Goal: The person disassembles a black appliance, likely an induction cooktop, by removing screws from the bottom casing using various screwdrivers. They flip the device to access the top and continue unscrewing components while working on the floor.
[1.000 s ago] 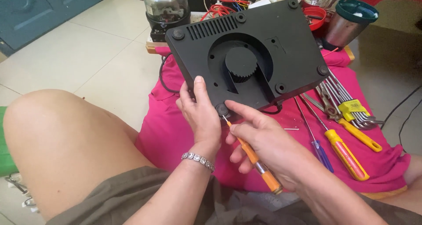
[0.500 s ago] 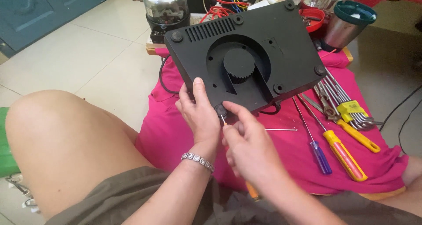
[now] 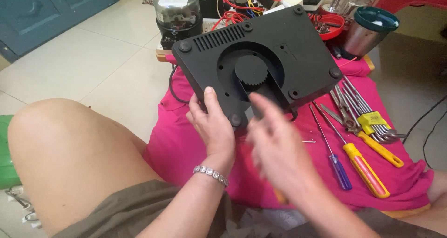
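A black plastic appliance base (image 3: 279,47) stands tilted on a pink cloth (image 3: 186,140), its underside with a round toothed hub facing me. My left hand (image 3: 214,126) grips its lower edge, thumb on the underside next to a corner foot. My right hand (image 3: 274,145) is blurred with motion just below the hub, its back towards me. It covers an orange screwdriver, of which only the handle end (image 3: 280,197) shows under the wrist.
On the cloth to the right lie a blue-handled screwdriver (image 3: 340,170), an orange one (image 3: 368,173), a yellow-handled tool (image 3: 384,152) and hex keys (image 3: 368,117). Behind stand a steel cup (image 3: 370,31), a red bowl (image 3: 328,26) and a glass-domed meter (image 3: 177,12). My knee (image 3: 70,149) fills the left.
My right hand has rolled over the screwdriver, so its back now faces me and most of the orange handle is hidden. The left hand and the base have stayed put.
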